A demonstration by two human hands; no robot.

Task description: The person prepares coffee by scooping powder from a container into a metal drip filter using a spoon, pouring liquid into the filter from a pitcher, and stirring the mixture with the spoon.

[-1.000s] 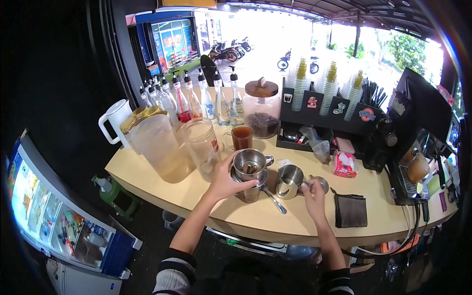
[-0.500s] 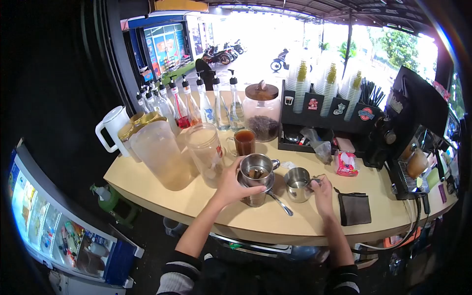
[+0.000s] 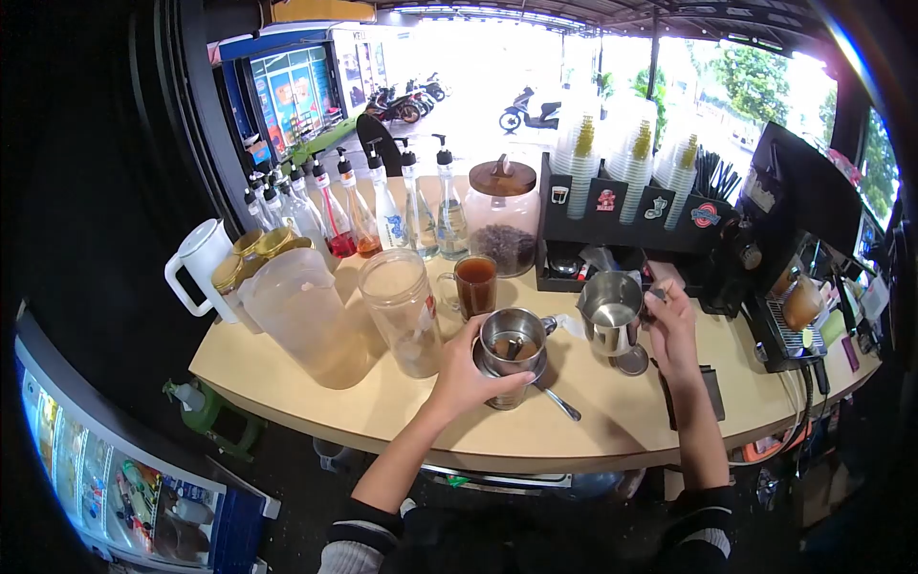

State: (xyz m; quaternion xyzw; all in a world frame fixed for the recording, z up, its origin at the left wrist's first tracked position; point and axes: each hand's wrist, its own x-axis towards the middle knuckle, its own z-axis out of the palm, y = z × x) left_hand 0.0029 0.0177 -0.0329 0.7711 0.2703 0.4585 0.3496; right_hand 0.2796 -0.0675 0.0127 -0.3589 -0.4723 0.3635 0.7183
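My left hand (image 3: 469, 378) is wrapped round a small metal cup (image 3: 513, 341) with a side handle, its thumb along the near rim. Some brownish liquid and dark pieces show inside it. The cup sits on top of another metal vessel (image 3: 507, 397), mostly hidden by my hand. By its handle, my right hand (image 3: 672, 320) holds a metal pitcher (image 3: 612, 314), raised off the counter and slightly tilted. Below the pitcher lies a round, flat metal disc (image 3: 631, 362). A spoon (image 3: 562, 404) rests beside the stacked vessels, and a glass mug of brown drink (image 3: 475, 285) stands behind them.
On the left of the counter (image 3: 382, 421) stand a clear jar (image 3: 402, 306), a plastic pitcher (image 3: 306, 316) and a white jug (image 3: 199, 268). Pump bottles (image 3: 378, 210) and a lidded jar (image 3: 502, 220) line the back. A black cup rack (image 3: 612, 215) and coffee machine (image 3: 794, 316) stand right.
My right hand has lifted the metal pitcher off the counter, up and to the right. The left hand stays on the cup. The whole view has shifted a little.
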